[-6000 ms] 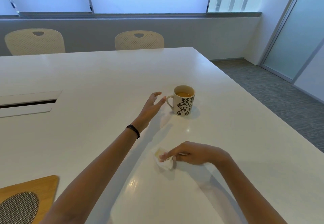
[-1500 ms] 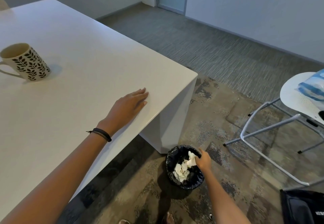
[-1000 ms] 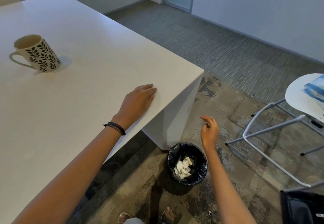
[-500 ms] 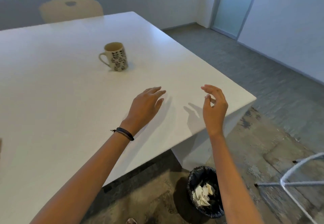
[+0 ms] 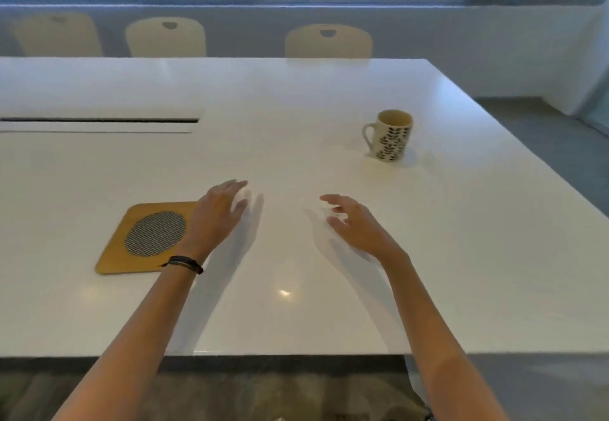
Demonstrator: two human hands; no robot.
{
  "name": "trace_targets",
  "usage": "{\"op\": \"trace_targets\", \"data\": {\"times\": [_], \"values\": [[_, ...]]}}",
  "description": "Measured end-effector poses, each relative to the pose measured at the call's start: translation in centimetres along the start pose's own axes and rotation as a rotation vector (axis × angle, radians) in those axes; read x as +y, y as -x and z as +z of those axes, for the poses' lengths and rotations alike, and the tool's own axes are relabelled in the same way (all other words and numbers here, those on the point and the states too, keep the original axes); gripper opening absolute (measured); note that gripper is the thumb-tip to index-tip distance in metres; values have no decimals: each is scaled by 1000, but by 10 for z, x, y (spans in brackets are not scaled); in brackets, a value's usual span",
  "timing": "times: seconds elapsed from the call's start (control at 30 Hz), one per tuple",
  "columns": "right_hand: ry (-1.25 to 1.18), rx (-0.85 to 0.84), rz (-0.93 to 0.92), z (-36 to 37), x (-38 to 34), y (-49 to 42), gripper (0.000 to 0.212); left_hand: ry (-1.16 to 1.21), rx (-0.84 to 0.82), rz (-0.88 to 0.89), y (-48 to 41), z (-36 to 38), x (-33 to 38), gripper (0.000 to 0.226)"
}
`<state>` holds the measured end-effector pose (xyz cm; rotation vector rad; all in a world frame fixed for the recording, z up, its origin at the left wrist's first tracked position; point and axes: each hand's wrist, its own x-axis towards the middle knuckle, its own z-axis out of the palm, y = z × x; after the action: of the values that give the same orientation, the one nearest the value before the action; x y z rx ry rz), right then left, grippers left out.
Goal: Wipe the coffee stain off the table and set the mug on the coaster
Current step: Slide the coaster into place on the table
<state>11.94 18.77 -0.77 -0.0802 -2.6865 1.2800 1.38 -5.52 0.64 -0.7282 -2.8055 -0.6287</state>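
A cream mug (image 5: 390, 135) with a dark leaf pattern stands upright on the white table (image 5: 296, 305), far right of centre, its handle to the left. A wooden coaster (image 5: 113, 255) with a round woven grey centre lies flat on the near left. My left hand (image 5: 219, 214) hovers over the table just right of the coaster, fingers spread and holding nothing. My right hand (image 5: 354, 224) hangs above the table's middle, fingers loosely bent and holding nothing. The mug is well beyond and right of it. No stain shows on the tabletop.
A long cable slot (image 5: 99, 120) is cut into the table at the far left. Three cream chairs (image 5: 328, 41) line the far side under the windows. The table's near edge runs along the bottom, with carpet below it.
My right hand left the crumpled tissue in the black bin on the floor and came up over the table. My view swung left, bringing the coaster in. My left hand lifted off the table edge.
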Motion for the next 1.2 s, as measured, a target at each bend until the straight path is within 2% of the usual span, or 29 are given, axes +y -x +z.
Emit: {"op": "trace_targets", "data": {"times": [0.13, 0.27, 0.4, 0.53, 0.73, 0.9, 1.03, 1.2], "values": [[37, -227, -82, 41, -36, -31, 38, -53, 40, -209, 17, -25, -73, 34], [80, -390, -150, 78, -63, -56, 39, -77, 3, -402, 29, -40, -114, 46], [202, -480, -228, 110, -86, -73, 41, -25, -19, -489, 38, -45, -127, 50], [280, -551, -293, 136, -100, -76, 49, 27, -9, -468, 37, -49, -130, 30], [323, -569, -336, 141, -103, -78, 42, 164, 17, -507, 29, -56, -134, 34], [307, -576, -329, 139, -100, -84, 37, 477, 99, -583, 21, -65, -149, 30], [285, -572, -318, 138, -95, -84, 38, 670, 7, -631, 18, -71, -161, 31], [209, -526, -318, 135, -91, -83, 38, 685, -22, -628, 14, -67, -161, 28]]}}
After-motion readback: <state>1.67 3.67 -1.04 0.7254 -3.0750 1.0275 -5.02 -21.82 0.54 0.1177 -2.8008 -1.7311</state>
